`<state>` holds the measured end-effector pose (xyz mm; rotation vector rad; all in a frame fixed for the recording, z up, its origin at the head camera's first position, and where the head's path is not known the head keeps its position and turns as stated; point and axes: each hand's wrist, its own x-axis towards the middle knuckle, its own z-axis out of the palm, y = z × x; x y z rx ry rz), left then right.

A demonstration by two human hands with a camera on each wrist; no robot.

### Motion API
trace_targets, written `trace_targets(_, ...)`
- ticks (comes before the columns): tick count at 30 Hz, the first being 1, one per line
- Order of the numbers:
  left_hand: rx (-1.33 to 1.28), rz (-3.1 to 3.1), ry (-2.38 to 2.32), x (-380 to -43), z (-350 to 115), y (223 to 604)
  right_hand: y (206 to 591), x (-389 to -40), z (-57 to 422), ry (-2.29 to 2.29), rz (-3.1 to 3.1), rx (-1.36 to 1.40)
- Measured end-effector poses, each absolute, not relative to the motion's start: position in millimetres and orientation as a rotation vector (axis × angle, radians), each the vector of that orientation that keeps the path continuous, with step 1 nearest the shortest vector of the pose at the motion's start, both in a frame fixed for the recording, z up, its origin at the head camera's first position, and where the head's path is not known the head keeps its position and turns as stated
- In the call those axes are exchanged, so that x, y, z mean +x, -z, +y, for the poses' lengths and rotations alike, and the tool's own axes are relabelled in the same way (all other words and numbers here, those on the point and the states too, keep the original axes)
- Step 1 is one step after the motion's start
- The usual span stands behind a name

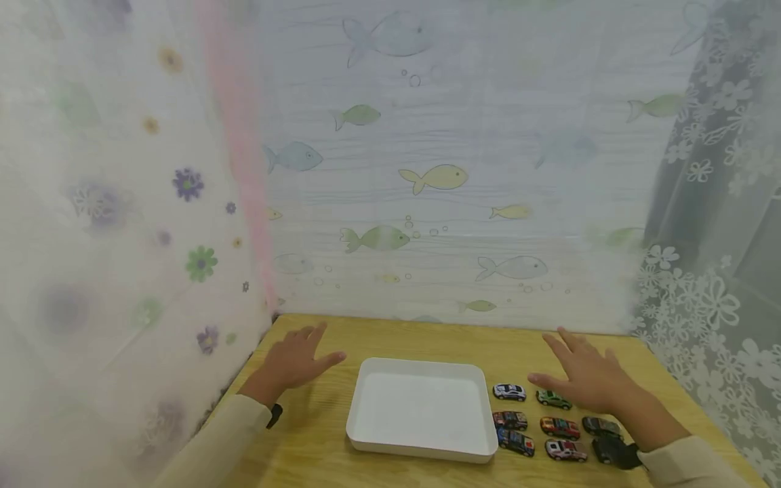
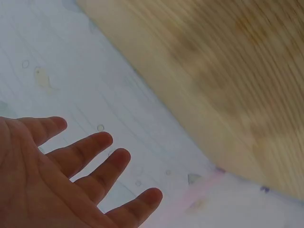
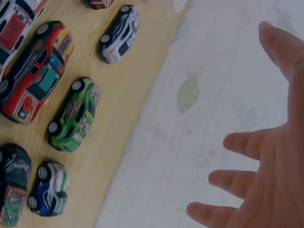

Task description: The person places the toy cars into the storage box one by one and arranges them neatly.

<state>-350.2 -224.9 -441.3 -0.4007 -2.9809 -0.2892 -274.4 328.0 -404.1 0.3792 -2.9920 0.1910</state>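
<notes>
A white rectangular tray (image 1: 422, 409) lies on the wooden table with nothing in it. To its left, my left hand (image 1: 294, 359) is held in the air, fingers spread and holding nothing; its spread fingers (image 2: 97, 183) also show in the left wrist view. My right hand (image 1: 588, 373) hovers over the far right of a group of toy cars, fingers spread and touching none. The group includes a white car (image 1: 509, 392), a green car (image 1: 554, 399), a red car (image 1: 559, 428) and a blue car (image 1: 516, 440). A small blue-and-white car (image 3: 50, 189) is hidden in the head view.
Behind the wooden table (image 1: 305, 434) hangs a pale curtain with fish prints (image 1: 439, 271). A flowered curtain (image 1: 201, 264) runs along the left side, and a sheer one with white flowers (image 1: 708, 298) along the right. The blue car sits close against the tray's right side.
</notes>
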Motion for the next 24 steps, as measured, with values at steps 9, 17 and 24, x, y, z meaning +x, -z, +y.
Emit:
trace_targets(9,-0.406,-3.003,0.741,-353.4,-213.1,458.4,416.4,-284.3,319.7,-0.194,-2.943,0.451)
trace_targets(17,-0.373,-2.93,1.134,-357.1,-198.6,472.0,429.2,-293.9,316.7,-0.229,-2.948,0.518)
trace_targets(24,-0.298,-2.897,1.337,-354.7,-188.8,488.5,440.7,-300.0,309.7,-0.313,-2.961,0.571)
